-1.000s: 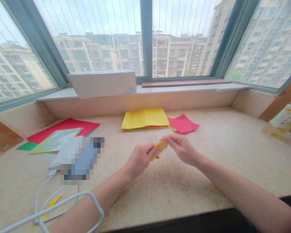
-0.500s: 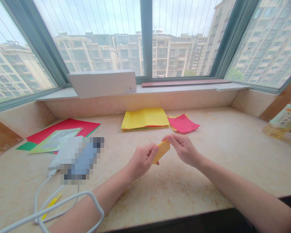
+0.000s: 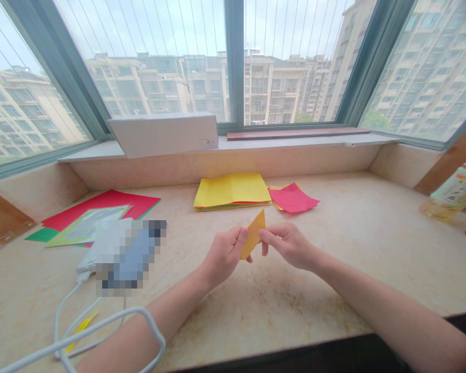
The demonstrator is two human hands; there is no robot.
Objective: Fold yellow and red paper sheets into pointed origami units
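Observation:
A small folded piece of yellow-orange paper (image 3: 254, 235) is held up above the countertop between my two hands. My left hand (image 3: 228, 247) grips its left side, thumb on the near face and fingertips showing below. On the right edge, my right hand (image 3: 289, 242) pinches the paper between thumb and fingers. One corner of the paper points upward between the hands. Just beyond lie a stack of yellow paper sheets (image 3: 231, 190), with red and green edges beneath, and a smaller pile of square sheets with a red one (image 3: 295, 198) on top.
Red and green sheets (image 3: 112, 199) with a flat packet lie at the left, by a white device and a blurred-out object (image 3: 134, 256). A white cable (image 3: 112, 316) loops over my left forearm. A bottle (image 3: 452, 191) stands far right; a white box (image 3: 165, 134) sits on the sill.
My right hand has slid from the paper's top corner down to its right edge, slightly lower. The paper now stands more upright, its top corner exposed. My left hand has barely shifted.

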